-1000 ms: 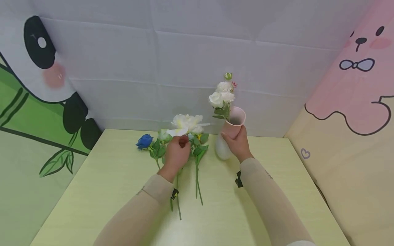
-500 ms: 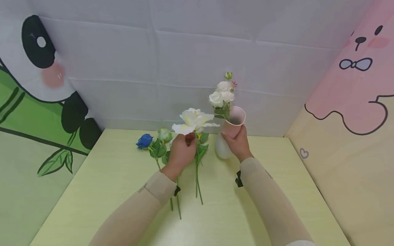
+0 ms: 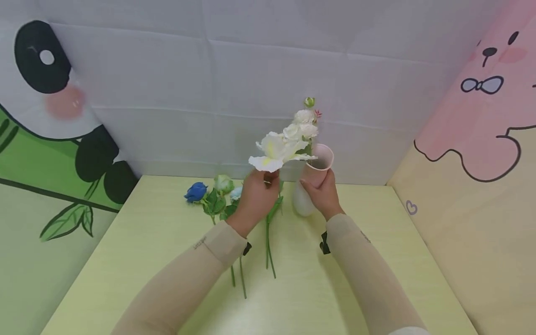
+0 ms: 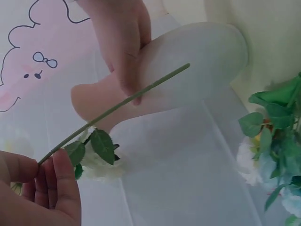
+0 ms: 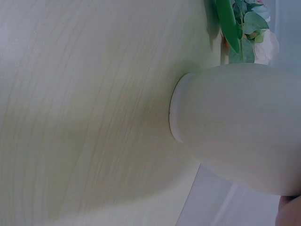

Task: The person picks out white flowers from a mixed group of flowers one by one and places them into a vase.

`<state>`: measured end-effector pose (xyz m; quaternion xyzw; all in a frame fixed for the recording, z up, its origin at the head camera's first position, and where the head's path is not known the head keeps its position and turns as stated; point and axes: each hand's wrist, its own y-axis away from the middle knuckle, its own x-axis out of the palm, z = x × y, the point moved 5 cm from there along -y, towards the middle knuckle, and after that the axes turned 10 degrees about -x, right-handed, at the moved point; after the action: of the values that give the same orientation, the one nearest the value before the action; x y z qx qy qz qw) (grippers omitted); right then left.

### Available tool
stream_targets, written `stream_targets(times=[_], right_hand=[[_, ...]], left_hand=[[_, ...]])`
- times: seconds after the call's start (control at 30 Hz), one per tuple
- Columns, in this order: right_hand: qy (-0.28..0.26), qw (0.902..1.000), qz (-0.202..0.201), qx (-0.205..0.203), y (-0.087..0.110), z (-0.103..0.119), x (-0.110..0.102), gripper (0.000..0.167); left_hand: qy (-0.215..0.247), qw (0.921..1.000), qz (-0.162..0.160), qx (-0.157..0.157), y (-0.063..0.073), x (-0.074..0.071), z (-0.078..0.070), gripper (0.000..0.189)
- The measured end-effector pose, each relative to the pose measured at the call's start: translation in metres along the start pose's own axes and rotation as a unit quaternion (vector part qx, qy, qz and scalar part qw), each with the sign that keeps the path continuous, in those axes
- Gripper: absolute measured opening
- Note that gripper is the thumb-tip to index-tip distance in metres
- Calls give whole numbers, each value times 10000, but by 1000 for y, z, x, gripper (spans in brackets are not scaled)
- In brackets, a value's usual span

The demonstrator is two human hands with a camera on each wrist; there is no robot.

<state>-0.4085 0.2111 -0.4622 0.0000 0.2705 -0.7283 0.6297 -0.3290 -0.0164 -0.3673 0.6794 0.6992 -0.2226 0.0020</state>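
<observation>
My left hand (image 3: 259, 193) pinches a large white flower (image 3: 274, 151) just under its blossom, above the table. In the left wrist view its bare green stem (image 4: 117, 106) slants from my fingertips across the front of the vase. My right hand (image 3: 324, 195) grips the neck of that vase (image 3: 304, 202), pink above and white below. The vase base (image 5: 178, 110) stands at the table surface in the right wrist view. A spray of white roses (image 3: 305, 121) with a green bud leans out of the vase mouth; the held blossom overlaps its lower part in the head view.
On the table (image 3: 150, 260), left of the vase, lie several artificial flowers: a blue rose (image 3: 195, 192), a pale green bloom (image 3: 224, 184) and others partly hidden by my left hand. Their stems (image 3: 268, 251) point toward me. A cloth backdrop (image 3: 176, 139) stands behind the table.
My left hand has lifted the white flower from the other flowers and carried it right and up, toward the vase. My right hand stays on the vase neck.
</observation>
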Motion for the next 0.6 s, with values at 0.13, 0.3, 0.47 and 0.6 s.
stream_targets(times=[0.13, 0.3, 0.47, 0.6], right_hand=[[5, 10000, -38, -77, 0, 1, 0, 92], [30, 9999, -56, -151, -1, 1, -1, 93], [-1, 9999, -37, -144, -1, 0, 0, 92], [-54, 9999, -35, -135, 0, 0, 0, 91]], left_hand=[[199, 9997, 81, 117, -5, 2, -14, 14], [440, 9988, 61, 182, -14, 5, -28, 14], [492, 9987, 19, 105, -19, 5, -41, 13], [361, 9991, -109, 170, -20, 2, -50, 11]])
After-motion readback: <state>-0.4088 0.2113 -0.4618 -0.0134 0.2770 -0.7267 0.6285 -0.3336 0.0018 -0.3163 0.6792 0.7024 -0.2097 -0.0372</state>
